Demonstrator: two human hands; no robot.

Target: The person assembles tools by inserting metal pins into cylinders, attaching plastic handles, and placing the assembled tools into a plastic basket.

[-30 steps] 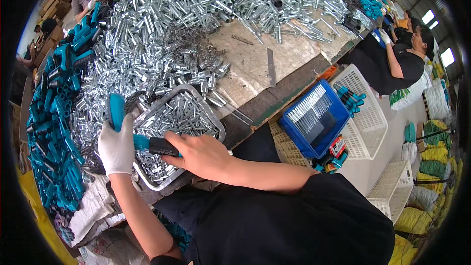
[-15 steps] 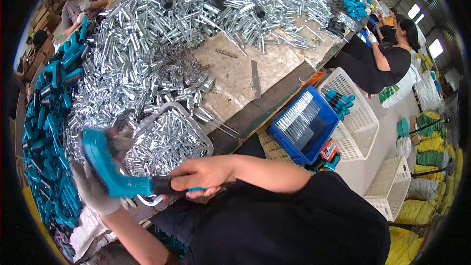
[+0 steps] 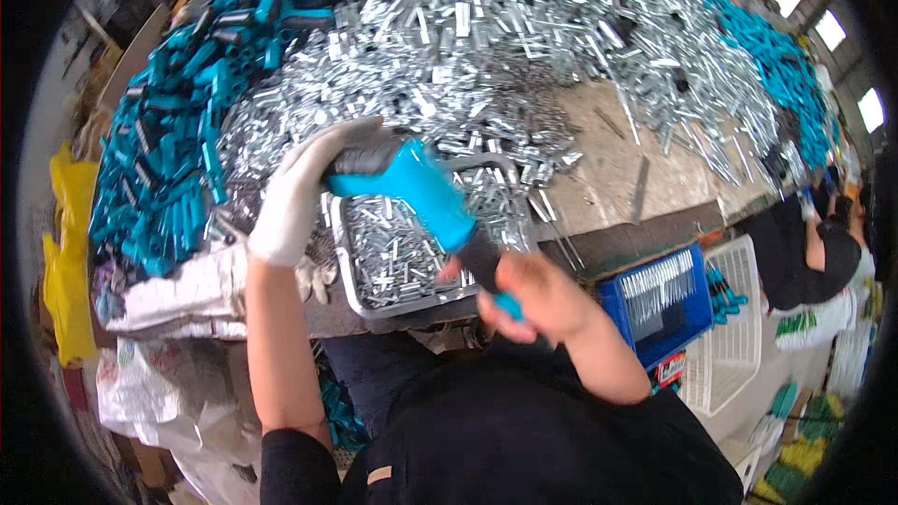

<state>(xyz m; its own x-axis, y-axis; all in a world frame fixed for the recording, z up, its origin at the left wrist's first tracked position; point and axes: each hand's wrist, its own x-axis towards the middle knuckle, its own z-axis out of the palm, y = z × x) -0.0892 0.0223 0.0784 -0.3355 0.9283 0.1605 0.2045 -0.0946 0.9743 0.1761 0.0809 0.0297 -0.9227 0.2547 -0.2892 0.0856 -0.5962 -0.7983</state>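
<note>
While both hands sit over the near edge of the worktop [image 3: 636, 168], I log the grip first. Left hand [image 3: 299, 192], in a white glove, is curled shut around the dark upper end of the teal handle [image 3: 416, 192]. Right hand [image 3: 538, 295], bare, is closed around the lower end of the same piece, where a black section meets a small teal tip showing just below the fingers. So the handle spans slantwise between the two hands, upper end at the left hand, lower end at the right, and it hangs above the metal tray [image 3: 351, 285].

That tray lies directly under the handle, between the two hands, and is filled with short silvery metal parts. Beyond the left hand, further from my body, a wide heap of silver metal pieces [image 3: 486, 47] covers the worktop. Outward of the left hand, to its left, lies a pile of teal handles [image 3: 168, 159]. Just beside the left wrist, crumpled white sacking [image 3: 178, 285] hangs over the worktop edge.

Outward of the right hand, lower than the worktop, stands a blue crate [image 3: 692, 323] holding rows of silver rods, with a white basket [image 3: 739, 346] touching its far side. Beyond that basket another person [image 3: 804, 252] in black sits at the worktop.
</note>
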